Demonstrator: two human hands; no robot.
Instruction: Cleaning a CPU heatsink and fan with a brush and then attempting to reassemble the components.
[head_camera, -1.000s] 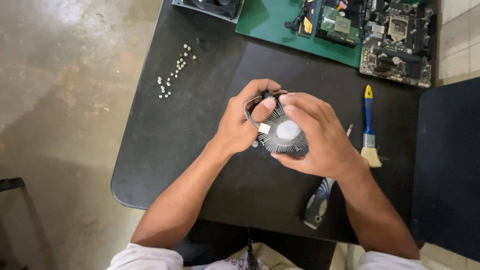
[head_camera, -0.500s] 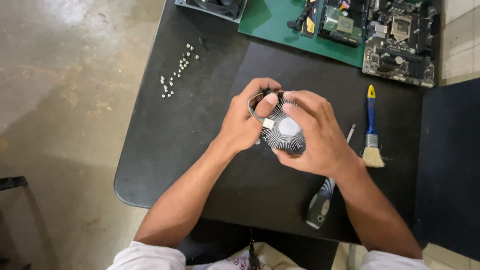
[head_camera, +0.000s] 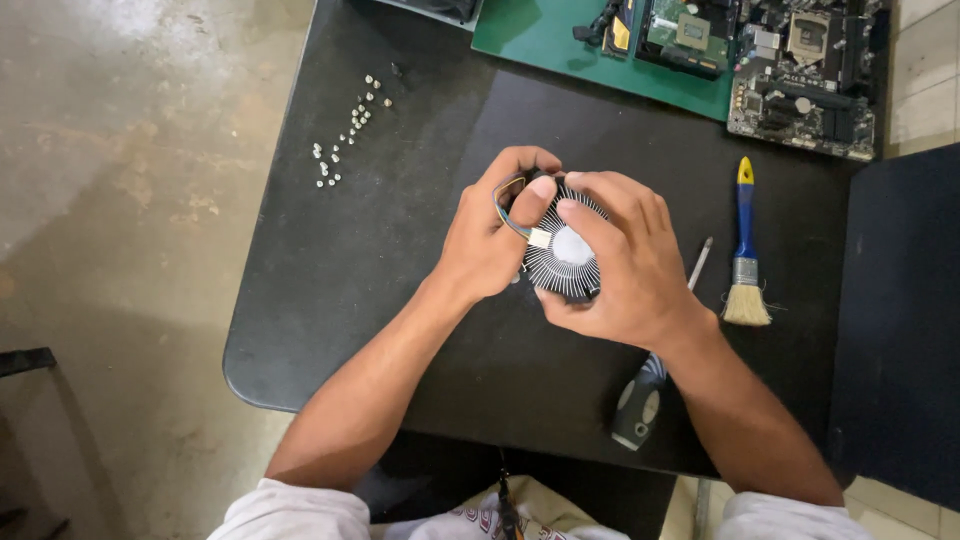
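Both my hands hold a round finned metal heatsink cooler (head_camera: 563, 262) above the middle of a black table (head_camera: 330, 260). My left hand (head_camera: 487, 235) grips its left side, thumb near a small white connector and coloured wires. My right hand (head_camera: 620, 260) wraps over the right side, fingers across the top. The cooler's flat centre disc faces up; the fan side is hidden.
A screwdriver (head_camera: 650, 375) lies under my right forearm. A blue-handled brush (head_camera: 745, 250) lies to the right. Several small screws (head_camera: 345, 135) sit scattered at the far left. Circuit boards (head_camera: 805, 60) lie on a green mat (head_camera: 545, 40) at the back. Concrete floor is to the left.
The cooler stays in both hands in about the same place; my fingers have shifted slightly on it. The view has moved a little.
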